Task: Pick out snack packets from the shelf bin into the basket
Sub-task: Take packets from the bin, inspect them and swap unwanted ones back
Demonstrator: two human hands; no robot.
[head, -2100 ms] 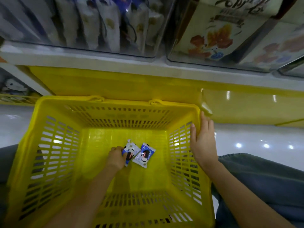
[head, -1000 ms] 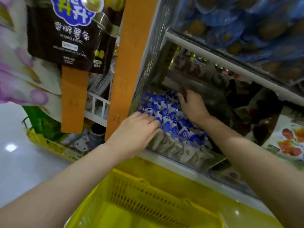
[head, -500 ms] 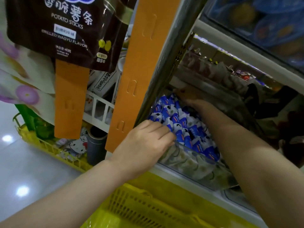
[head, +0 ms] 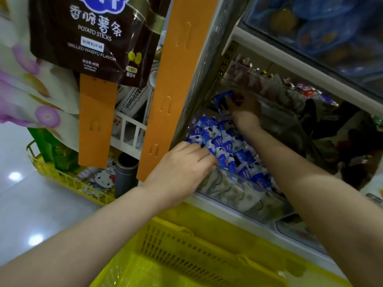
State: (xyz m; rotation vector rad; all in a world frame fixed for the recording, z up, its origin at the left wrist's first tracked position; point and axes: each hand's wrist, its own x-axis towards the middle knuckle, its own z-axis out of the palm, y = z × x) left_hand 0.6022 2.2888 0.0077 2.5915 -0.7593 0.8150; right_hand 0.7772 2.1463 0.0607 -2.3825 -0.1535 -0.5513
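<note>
A clear shelf bin (head: 238,193) holds several small blue and white snack packets (head: 226,148). My right hand (head: 244,108) is raised over the back of the bin and pinches one blue packet (head: 222,99). At the bin's front left corner my left hand (head: 182,170) lies with its fingers curled down among the packets; what they hold is hidden. The yellow basket (head: 186,251) stands below the shelf, only its near rim and slotted wall in view.
An orange hanging strip (head: 174,79) and a dark potato sticks bag (head: 93,34) hang left of the bin. A grey shelf post (head: 209,65) borders the bin. A low yellow rack (head: 68,181) with goods stands on the floor at left.
My right hand has lifted from the pile with one blue packet pinched in it. My left hand stays at the bin's front corner. Earlier both hands were at the basket.
</note>
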